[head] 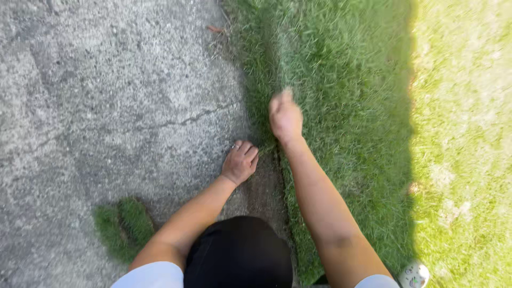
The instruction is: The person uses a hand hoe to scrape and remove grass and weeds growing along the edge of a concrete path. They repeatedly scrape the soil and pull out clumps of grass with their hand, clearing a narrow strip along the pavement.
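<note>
Head cam looks straight down. The frame is split into pavement [106, 96] on the left and lawn [346, 106] on the right, with the border running roughly 12 to 6 o'clock just left of centre.

Left hand [239, 161]: palm down, fingers curled in narrow, sitting right at the lawn edge [261, 144] where the grass meets the pavement. The fingertips point toward 1 o'clock and touch the turf edge. Can't tell whether any blades are pinched, because the grip is hidden under the knuckles. There is a ring [234, 145] on one finger.

Right hand [285, 116]: at 1 o'clock from the left hand, near but apart, and further up the same edge. It is closed into a loose fist and motion-blurred. It is over or in the grass just inside the border. Whether it holds a tuft is not readable.

A bare soil strip [264, 192] runs along the edge at 5 o'clock from the left hand, between the pavement and the turf.

A loose grass clump [124, 226] lies on the pavement at 8 o'clock from the left hand, well apart from it.

A dark garment [237, 253] is at bottom centre, between the forearms. A light shoe [414, 274] sits on the grass at 5 o'clock in the frame.

The lawn is shaded out to a hard line at right, with a sunlit, patchy strip [464, 133] beyond it. A crack [181, 121] in the pavement runs toward the left hand from 10 o'clock.
</note>
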